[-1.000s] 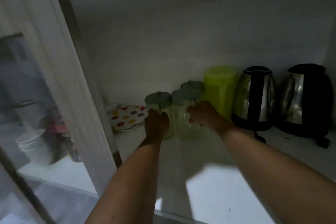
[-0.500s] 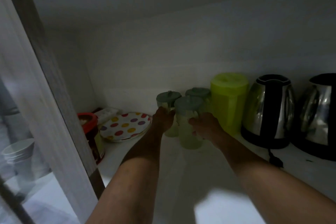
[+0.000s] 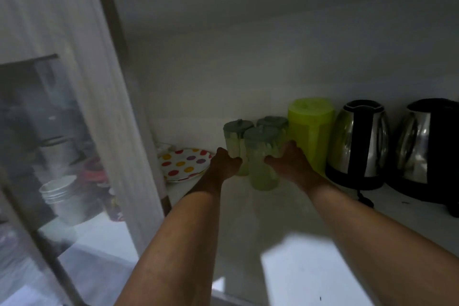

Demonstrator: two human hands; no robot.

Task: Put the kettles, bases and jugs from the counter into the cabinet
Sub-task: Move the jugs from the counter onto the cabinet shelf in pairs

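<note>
While both arms reach deep into the cabinet, the left hand (image 3: 223,164) grips one pale green jug (image 3: 234,146) and the right hand (image 3: 290,164) wraps its fingers (image 3: 270,160) round another jug (image 3: 263,171), seemingly setting them on the shelf (image 3: 310,218) beside the lime jug (image 3: 310,131) and kettles (image 3: 360,141).

Bare shelf (image 3: 310,268) before crowded jugs (image 3: 263,156)
</note>
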